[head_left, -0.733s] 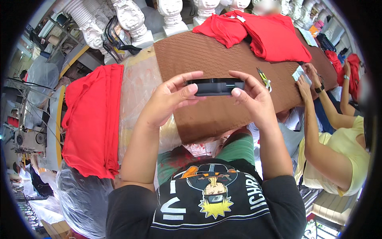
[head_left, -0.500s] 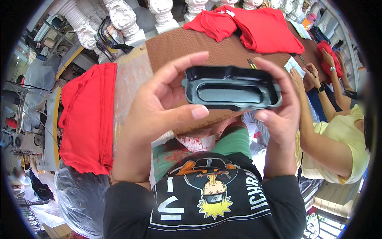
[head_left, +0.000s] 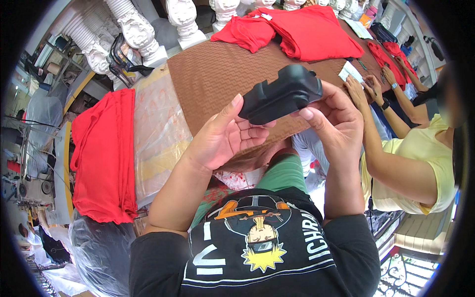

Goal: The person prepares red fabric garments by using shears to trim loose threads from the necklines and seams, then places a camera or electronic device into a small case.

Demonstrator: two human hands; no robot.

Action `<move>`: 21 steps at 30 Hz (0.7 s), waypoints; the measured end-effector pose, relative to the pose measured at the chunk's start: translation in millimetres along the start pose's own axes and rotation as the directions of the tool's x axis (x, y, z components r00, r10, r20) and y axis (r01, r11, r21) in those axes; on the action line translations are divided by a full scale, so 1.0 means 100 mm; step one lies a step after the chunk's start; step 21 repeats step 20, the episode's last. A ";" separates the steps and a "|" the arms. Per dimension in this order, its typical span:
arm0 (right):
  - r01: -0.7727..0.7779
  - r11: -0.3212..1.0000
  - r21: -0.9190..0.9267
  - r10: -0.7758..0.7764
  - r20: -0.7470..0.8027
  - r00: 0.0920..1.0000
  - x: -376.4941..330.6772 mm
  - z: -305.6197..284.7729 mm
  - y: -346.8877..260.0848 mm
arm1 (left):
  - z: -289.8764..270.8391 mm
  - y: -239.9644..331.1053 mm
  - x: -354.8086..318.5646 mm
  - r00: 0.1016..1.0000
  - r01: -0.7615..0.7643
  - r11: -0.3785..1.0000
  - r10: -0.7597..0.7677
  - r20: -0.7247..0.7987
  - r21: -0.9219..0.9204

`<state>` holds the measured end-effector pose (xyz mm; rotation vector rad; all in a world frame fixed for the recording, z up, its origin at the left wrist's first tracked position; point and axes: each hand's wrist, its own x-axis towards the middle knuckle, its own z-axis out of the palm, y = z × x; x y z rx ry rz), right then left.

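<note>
Gripping a black plastic case [head_left: 280, 94], left hand [head_left: 223, 136] and right hand [head_left: 334, 119] fingers clasp its closed shell.

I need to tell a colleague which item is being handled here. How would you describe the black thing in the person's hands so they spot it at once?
Start at the long brown table with piles of red cloth. Just above its near edge, the left hand and right hand hold up a black plastic case between them. It is the only dark, hard, boxy thing among soft red fabric.
</note>
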<state>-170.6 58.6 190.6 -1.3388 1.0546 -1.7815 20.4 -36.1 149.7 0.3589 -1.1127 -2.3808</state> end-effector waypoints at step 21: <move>0.295 0.916 -0.272 -0.335 -0.113 0.935 -0.41 -0.22 -0.53 | 1.11 0.19 -0.50 0.812 -0.497 0.561 0.570 0.126 0.662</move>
